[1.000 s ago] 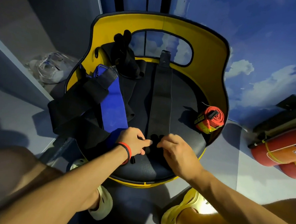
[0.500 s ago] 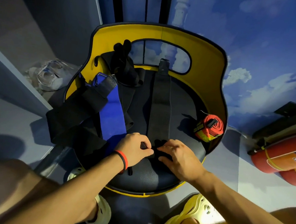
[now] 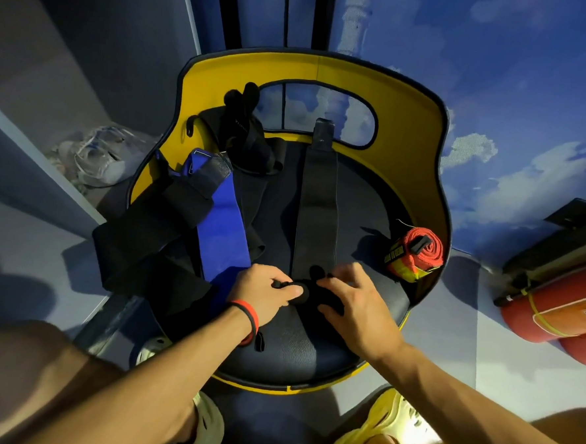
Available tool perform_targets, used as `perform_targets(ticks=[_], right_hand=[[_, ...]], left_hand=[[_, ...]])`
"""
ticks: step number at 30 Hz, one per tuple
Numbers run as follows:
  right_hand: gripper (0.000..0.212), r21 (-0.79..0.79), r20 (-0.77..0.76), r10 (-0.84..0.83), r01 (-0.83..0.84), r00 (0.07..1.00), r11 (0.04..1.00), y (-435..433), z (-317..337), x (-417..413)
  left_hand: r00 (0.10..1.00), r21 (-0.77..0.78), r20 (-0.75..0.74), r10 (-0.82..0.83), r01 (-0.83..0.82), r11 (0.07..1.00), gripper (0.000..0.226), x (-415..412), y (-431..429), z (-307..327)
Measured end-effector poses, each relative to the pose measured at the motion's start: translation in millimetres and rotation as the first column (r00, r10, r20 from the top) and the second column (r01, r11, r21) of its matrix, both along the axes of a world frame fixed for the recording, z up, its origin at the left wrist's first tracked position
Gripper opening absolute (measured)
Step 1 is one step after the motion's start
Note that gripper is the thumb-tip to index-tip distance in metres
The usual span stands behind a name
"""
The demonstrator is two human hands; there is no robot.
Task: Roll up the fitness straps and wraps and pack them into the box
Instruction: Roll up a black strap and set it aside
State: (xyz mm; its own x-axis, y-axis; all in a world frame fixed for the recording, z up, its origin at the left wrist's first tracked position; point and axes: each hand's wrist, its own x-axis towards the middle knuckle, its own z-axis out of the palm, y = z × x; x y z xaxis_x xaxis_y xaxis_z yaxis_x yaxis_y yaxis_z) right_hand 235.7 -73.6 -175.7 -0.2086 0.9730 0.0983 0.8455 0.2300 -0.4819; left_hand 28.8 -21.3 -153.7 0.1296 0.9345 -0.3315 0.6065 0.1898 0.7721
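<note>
both hands [image 3: 317, 300] rolling black strap [image 3: 316, 206]

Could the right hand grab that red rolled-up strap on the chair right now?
Probably yes. The red rolled strap sits just beyond the right hand, with only bare seat between them. But that hand is pinching the black strap, so it would need to let go first.

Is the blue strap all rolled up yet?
No, the blue strap lies flat and unrolled on the chair, unlike the red strap, which is a tight roll.
</note>
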Motion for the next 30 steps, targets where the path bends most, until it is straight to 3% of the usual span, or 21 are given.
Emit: perform_targets(ticks=[5,12,16,18,21,24,27,30], right_hand=[[0.047,-0.046,0.066,-0.010,0.013,0.998,0.999,10,2,2],[0.028,-0.028,0.018,0.013,-0.013,1.000,1.000,11,7,7],[0.050,-0.071,0.029,0.057,-0.054,0.998,0.996,10,4,8],[0.051,-0.032,0.019,0.054,-0.054,0.998,0.998,12,4,9],[0.044,-0.016,0.061,0.088,-0.087,0.994,0.996,20,6,14],[0.045,-0.067,0.056,0.105,-0.101,0.993,0.993,23,6,16],[0.044,-0.087,0.015,0.083,-0.081,0.996,0.993,25,3,17],[0.041,-0.118,-0.036,0.053,-0.057,0.998,0.991,27,5,17]], left_hand=[[0.999,0.015,0.007,0.048,-0.048,0.999,0.015,5,6,-2],[0.999,-0.069,-0.034,-0.012,0.010,0.998,0.020,4,13,1],[0.998,-0.113,0.031,0.061,-0.057,0.992,0.026,3,12,-4],[0.998,-0.106,0.026,0.062,-0.059,0.993,0.025,5,13,-4],[0.997,0.055,-0.068,0.024,-0.021,0.998,0.021,8,11,-2],[0.974,0.223,-0.202,-0.104,0.149,0.963,0.013,8,9,0],[0.968,0.132,-0.129,-0.217,0.234,0.963,0.032,1,9,-2],[0.975,0.087,-0.040,-0.219,0.222,0.971,0.042,-8,11,-4]])
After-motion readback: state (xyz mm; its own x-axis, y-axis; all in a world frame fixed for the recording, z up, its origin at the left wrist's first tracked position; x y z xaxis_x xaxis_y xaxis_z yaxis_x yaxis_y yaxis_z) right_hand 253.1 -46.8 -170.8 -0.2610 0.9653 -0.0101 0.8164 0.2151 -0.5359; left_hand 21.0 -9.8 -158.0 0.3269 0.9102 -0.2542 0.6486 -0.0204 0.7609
